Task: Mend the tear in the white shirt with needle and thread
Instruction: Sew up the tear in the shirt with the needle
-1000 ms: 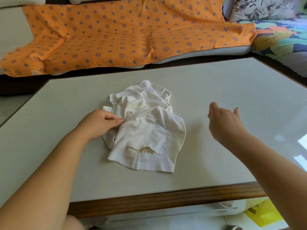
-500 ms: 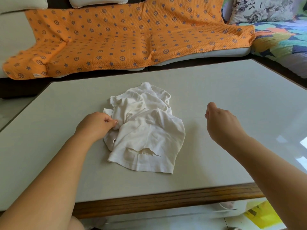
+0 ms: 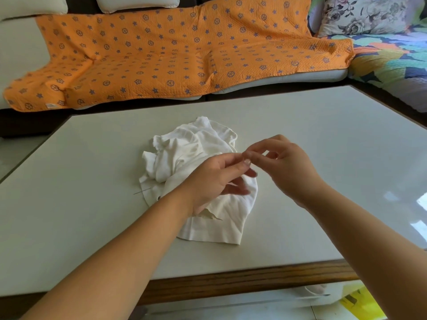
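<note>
The crumpled white shirt [image 3: 203,153] lies mid-table, its tear [image 3: 213,217] gaping near the front hem. A thin needle [image 3: 141,192] lies at the shirt's left edge, half on the table, with no hand touching it. My left hand [image 3: 215,181] is raised over the shirt with thumb and forefinger pinched together. My right hand [image 3: 284,165] meets it fingertip to fingertip, also pinching. Both seem to hold the thread at that spot, which is too fine to make out.
The pale table [image 3: 92,204] has a wooden front edge [image 3: 254,280]. Beyond it stands a sofa with an orange patterned blanket [image 3: 173,54], and a colourful quilt [image 3: 388,63] lies at the right. A yellow bag [image 3: 362,303] sits on the floor.
My left hand left the shirt's left side and rose over its middle. My right hand came in from the right, and the fingertips now meet. The needle now shows by the shirt's left edge.
</note>
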A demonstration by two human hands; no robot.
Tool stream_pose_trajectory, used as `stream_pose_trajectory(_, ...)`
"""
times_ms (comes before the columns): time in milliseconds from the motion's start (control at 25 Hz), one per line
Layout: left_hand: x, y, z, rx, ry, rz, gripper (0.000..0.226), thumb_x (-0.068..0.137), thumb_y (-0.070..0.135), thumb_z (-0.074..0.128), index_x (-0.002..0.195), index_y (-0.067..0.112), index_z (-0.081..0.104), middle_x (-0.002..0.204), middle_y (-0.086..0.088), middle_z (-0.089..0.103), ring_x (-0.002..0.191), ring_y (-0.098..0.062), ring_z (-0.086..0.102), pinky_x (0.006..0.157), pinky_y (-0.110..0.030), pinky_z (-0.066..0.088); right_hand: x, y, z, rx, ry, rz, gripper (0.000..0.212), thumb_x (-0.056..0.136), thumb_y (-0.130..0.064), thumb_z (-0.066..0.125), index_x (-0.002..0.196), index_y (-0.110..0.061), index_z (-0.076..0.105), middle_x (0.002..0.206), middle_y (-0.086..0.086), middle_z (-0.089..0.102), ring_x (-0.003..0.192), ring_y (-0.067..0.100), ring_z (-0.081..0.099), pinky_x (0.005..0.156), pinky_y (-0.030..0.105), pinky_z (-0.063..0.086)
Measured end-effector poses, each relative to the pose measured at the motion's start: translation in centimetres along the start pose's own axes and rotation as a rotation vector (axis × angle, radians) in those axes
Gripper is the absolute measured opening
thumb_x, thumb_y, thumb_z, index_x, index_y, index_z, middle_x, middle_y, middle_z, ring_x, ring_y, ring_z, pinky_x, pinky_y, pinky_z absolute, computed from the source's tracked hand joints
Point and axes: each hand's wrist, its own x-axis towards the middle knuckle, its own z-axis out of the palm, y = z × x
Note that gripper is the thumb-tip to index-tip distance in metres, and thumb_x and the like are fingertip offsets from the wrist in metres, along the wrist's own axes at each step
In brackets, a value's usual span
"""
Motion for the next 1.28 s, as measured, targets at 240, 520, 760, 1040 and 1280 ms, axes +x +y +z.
stream_pose_trajectory(240, 0.4, 0.1, 0.6, -0.378, 0.166, -0.148, 0.024, 0.098, 0.017, 0.054, 0.078, 0.011, 0.066, 0.064, 0.004, 0.043, 0.047, -0.004, 0.025, 0.037, -0.014, 0.019, -0.4, 0.8, 0.0, -0.102, 0.067, -0.023, 0.009, 0.088, -0.026, 0.068, 0.081, -0.023, 0.073, 0.084, -0.009, 0.064, 0.071, 0.005, 0.060, 0.058, 0.008, 0.041)
stream_pose_trajectory(520, 0.3, -0.6, 0.5, -0.622, 0.154, -0.227, 0.016, 0.087, 0.021, 0.062, 0.081, 0.013, 0.075, 0.061, 0.006, 0.044, 0.045, -0.004, 0.023, 0.037, -0.014, 0.015, -1.4, 1.2, 0.4, -0.254, 0.088, -0.183, 0.011, 0.089, -0.019, 0.065, 0.081, -0.018, 0.072, 0.076, -0.004, 0.064, 0.071, 0.014, 0.064, 0.068, 0.038, 0.052)
stream_pose_trajectory(760, 0.2, -0.8, 0.3, -0.441, 0.154, -0.152, 0.021, 0.093, 0.021, 0.059, 0.100, 0.014, 0.078, 0.065, 0.005, 0.045, 0.048, -0.006, 0.025, 0.039, -0.015, 0.018, -1.6, 0.8, 0.2, -0.245, 0.087, -0.157, 0.013, 0.089, -0.019, 0.063, 0.078, -0.018, 0.070, 0.073, -0.003, 0.063, 0.071, 0.016, 0.064, 0.068, 0.039, 0.052)
stream_pose_trajectory(1040, -0.7, -1.1, -0.3, 0.276, 0.193, 0.085, 0.014, 0.090, 0.021, 0.071, 0.099, 0.027, 0.078, 0.081, 0.008, 0.073, 0.075, -0.011, 0.066, 0.073, -0.017, 0.053, -1.9, 0.4, -0.2, -0.249, 0.010, -0.156, 0.012, 0.087, -0.022, 0.064, 0.076, -0.024, 0.070, 0.072, -0.009, 0.064, 0.069, 0.007, 0.062, 0.066, 0.028, 0.052)
stream_pose_trajectory(1280, -0.8, -1.5, -0.3, 0.287, 0.186, 0.092, 0.015, 0.088, 0.030, 0.071, 0.097, 0.020, 0.077, 0.066, 0.016, 0.067, 0.061, 0.000, 0.059, 0.064, -0.010, 0.046, -1.7, 0.1, -0.3, -0.037, -0.083, 0.062, 0.010, 0.090, -0.022, 0.063, 0.088, -0.024, 0.072, 0.075, -0.006, 0.072, 0.070, 0.006, 0.068, 0.063, 0.015, 0.052)
